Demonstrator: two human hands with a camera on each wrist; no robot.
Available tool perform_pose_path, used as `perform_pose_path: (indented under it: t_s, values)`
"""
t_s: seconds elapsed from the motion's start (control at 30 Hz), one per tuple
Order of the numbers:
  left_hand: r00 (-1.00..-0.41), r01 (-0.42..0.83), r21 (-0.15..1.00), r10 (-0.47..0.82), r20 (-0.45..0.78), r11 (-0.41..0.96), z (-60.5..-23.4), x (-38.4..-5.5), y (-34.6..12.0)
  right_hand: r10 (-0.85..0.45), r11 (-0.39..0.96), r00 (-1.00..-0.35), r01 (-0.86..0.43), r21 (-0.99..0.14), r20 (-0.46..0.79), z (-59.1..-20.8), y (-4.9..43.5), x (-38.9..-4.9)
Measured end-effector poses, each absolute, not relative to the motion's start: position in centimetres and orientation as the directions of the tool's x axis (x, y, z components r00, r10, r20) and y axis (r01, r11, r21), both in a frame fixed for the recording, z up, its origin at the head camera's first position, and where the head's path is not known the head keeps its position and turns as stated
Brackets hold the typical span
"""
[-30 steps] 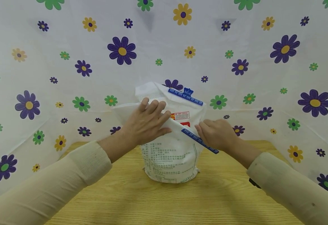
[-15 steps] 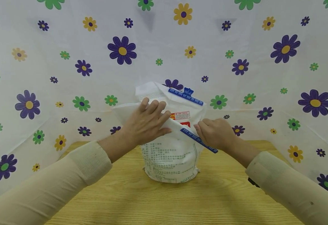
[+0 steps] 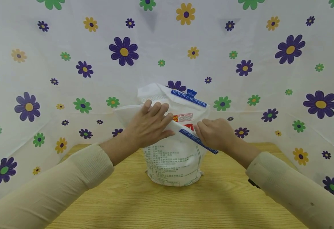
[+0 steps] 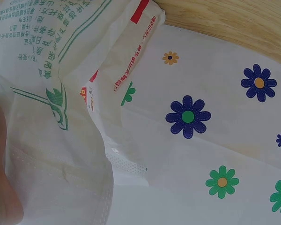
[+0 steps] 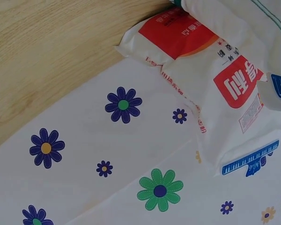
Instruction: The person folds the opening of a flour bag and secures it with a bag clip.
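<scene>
A white bag [image 3: 169,168] with green print stands upright on the table. My left hand [image 3: 148,124] grips its top edge, fingers bent over the edge and thumb on the near side. My right hand [image 3: 216,133] holds a blue bag clip [image 3: 194,139] with a piano-key pattern, slanting along the bag's upper right edge; the hand covers the clip's handle. Directly behind stands another white bag [image 5: 208,75] with red print. A matching blue clip [image 3: 188,98] sits on its top edge, handle up. The left fingertips are hidden.
The wooden table [image 3: 178,210] extends in front of the bags and to both sides. A white cloth [image 3: 161,38] with purple, green and yellow flowers hangs behind and along the sides.
My right hand has moved a little to the left and slightly up, and the lower blue clip with it. The left hand and the rear bag have stayed put.
</scene>
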State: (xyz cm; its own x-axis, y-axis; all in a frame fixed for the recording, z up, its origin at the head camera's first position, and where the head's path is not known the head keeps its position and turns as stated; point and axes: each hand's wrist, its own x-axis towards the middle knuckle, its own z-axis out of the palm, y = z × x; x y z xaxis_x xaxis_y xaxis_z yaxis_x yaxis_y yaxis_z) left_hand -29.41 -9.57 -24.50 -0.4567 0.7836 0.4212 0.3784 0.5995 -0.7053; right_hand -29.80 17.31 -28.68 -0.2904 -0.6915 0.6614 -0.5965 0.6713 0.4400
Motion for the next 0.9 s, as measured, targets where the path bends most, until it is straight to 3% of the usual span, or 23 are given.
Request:
perform_pose_path:
  t_s: [0.33, 0.67, 0.9]
  values:
    - [-0.449, 0.378, -0.708, 0.787, 0.424, 0.597, -24.5, -29.5, -9.5, -0.694, 0.670, -0.318, -0.614, 0.418, 0.646, -27.8, 16.1, -29.8]
    - [-0.429, 0.391, -0.711, 0.799, 0.422, 0.585, -24.5, -29.8, -9.2, -0.696, 0.663, -0.289, -0.609, 0.435, 0.657, -26.9, 14.6, -30.2]
    - [-0.428, 0.400, -0.700, 0.796, 0.429, 0.592, -24.6, -30.0, -9.2, -0.687, 0.675, -0.320, -0.613, 0.410, 0.652, -26.5, 14.0, -30.3]
